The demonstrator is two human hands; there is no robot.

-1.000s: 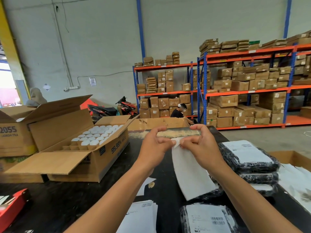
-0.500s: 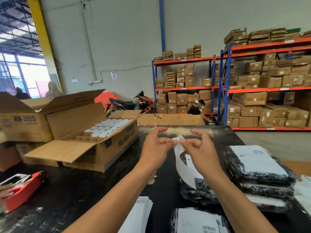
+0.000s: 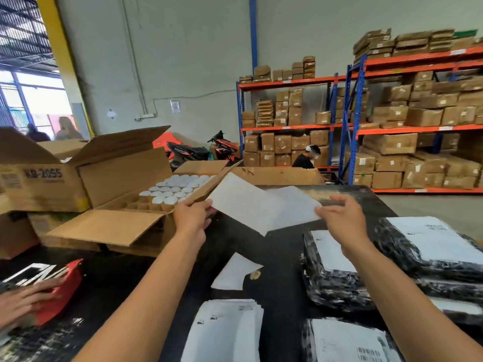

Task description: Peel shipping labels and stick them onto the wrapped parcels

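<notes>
White paper fills my view: my left hand [image 3: 193, 218] pinches one sheet [image 3: 243, 202] and my right hand [image 3: 342, 218] pinches the label [image 3: 292, 207], both raised above the black surface [image 3: 277, 246]. Wrapped parcels [image 3: 337, 273] lie just below my right hand.

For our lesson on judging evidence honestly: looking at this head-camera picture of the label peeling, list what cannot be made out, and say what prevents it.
- Printed text on the stack of label sheets: too blurred.
- Whether the left hand holds label or backing: the two white sheets look alike.
- Right hand: fingertips at the sheet's edge, grip unclear.
- Front parcel: cut off by the bottom edge.
- Parcel under the right forearm: label partly covered.
</notes>
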